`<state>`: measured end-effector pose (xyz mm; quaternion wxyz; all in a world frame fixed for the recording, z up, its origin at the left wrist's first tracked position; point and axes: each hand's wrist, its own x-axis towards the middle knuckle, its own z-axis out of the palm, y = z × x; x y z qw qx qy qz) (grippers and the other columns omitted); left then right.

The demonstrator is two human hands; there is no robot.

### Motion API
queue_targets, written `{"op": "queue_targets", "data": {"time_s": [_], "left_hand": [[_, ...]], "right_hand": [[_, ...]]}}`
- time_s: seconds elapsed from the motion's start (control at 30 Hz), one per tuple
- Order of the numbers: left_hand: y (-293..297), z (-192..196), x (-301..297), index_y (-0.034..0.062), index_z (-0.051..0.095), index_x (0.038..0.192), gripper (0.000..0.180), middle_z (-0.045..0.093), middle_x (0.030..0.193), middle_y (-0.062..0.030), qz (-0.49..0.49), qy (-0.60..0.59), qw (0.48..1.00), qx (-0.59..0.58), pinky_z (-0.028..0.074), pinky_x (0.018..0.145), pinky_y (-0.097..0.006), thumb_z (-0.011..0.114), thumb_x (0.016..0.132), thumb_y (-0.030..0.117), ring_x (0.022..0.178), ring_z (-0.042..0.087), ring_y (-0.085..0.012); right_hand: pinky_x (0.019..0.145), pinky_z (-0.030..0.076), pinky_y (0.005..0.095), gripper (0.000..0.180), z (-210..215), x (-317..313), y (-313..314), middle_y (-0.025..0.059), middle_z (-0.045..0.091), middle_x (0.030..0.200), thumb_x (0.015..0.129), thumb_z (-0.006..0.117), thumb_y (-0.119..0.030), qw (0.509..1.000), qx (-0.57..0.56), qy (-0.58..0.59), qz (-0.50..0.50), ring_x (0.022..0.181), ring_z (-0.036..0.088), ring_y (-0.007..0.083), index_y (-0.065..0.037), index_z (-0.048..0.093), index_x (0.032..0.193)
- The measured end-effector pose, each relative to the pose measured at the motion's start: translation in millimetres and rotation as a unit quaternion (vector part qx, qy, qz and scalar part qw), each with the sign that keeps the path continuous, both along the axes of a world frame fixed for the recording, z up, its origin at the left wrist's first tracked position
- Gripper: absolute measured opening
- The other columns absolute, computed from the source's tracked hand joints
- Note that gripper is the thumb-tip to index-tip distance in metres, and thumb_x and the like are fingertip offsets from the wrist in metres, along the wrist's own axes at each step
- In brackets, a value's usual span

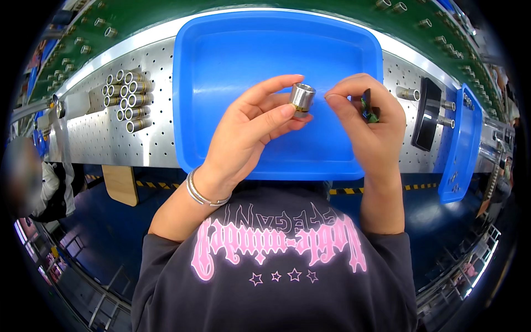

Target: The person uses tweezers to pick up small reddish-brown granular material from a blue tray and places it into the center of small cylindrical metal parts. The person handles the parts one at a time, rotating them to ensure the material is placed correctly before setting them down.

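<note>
My left hand (251,130) pinches a short silver metal sleeve (302,97) with a brass-coloured lower rim between thumb and fingers, above the blue plastic tray (221,61). My right hand (368,119) is just right of the sleeve, its fingertips close to it, and holds a small dark and green object (369,109) against the palm. Both hands hover over the tray's middle.
A stack of several silver tubes (128,99) lies on the perforated metal bench (94,138) to the left. A black block (427,113) with metal pins and a second blue tray (462,144) stand at the right. A green conveyor (138,19) runs behind.
</note>
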<state>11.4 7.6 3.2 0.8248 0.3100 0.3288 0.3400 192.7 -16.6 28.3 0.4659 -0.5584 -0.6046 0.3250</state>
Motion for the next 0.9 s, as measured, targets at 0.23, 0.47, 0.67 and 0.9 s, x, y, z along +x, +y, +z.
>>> {"op": "queue_targets", "data": {"time_s": [0.23,0.47,0.67,0.9], "left_hand": [[1.6,-0.9,-4.6,0.0028,0.04,0.132,0.047,0.058,0.113,-0.017,0.014,-0.04,0.999,-0.019,0.049,0.087,-0.028,0.055,0.088,0.012,0.098,0.061,-0.0206],[-1.4,-3.1,-5.2,0.0039,0.04,0.132,0.047,0.057,0.111,-0.017,0.025,-0.044,0.999,-0.02,0.05,0.086,-0.027,0.054,0.089,0.013,0.097,0.061,-0.0203],[-3.9,-6.5,-5.6,0.0035,0.04,0.131,0.045,0.058,0.111,-0.0154,0.033,-0.022,0.999,-0.01,0.049,0.087,-0.027,0.054,0.089,0.012,0.098,0.061,-0.0202],[-3.5,-7.1,-6.2,0.0021,0.04,0.13,0.044,0.059,0.11,-0.0129,0.037,-0.038,0.999,-0.004,0.047,0.09,-0.029,0.053,0.088,0.009,0.101,0.06,-0.0197]], "right_hand": [[0.05,0.034,0.0196,0.005,-9.2,-5.8,2.6,0.0013,0.055,0.069,0.079,0.062,0.002,0.999,0.034,0.036,-0.009,0.058,0.045,0.0062,0.0,0.058,0.079],[0.053,0.033,0.018,0.005,-11.9,-3.6,-1.2,-0.0005,0.054,0.073,0.082,0.062,0.0,0.994,0.02,0.103,0.01,0.061,0.042,0.004,0.0,0.058,0.079],[0.059,0.04,0.0191,0.005,-3.3,-5.0,-0.9,0.0025,0.058,0.076,0.084,0.062,-0.002,0.98,0.01,0.195,0.046,0.067,0.051,0.0069,0.0,0.058,0.084],[0.064,0.045,0.0202,0.005,2.4,-11.0,3.3,0.0058,0.061,0.078,0.084,0.061,-0.001,0.974,0.004,0.211,0.081,0.072,0.058,0.0102,0.002,0.057,0.085]]}}
